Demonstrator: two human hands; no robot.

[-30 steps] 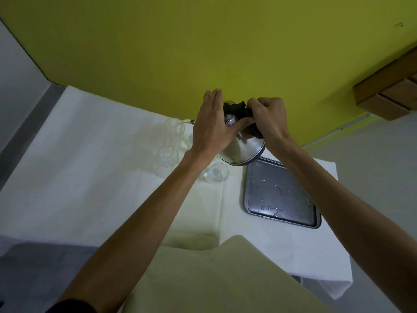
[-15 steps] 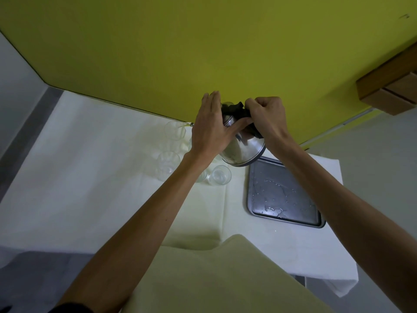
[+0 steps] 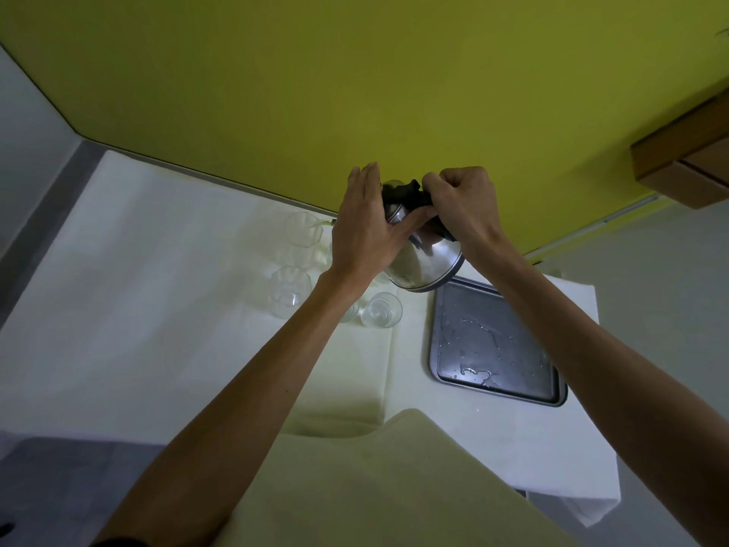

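Over white cloth [image 3: 157, 309], right hand [image 3: 463, 207] grips a shiny steel kettle [image 3: 428, 262] (tilted); left hand [image 3: 365, 234] presses it flat.

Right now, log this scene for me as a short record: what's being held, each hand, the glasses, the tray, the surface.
held thing: steel kettle, lifted and tilted to the left
right hand: grips the kettle's black handle
left hand: flat, fingers straight, pressed against the kettle
glasses: far glass by the spout, middle glass, near glass beside the tray; upright
tray: dark metal, wet with drops
surface: white cloth
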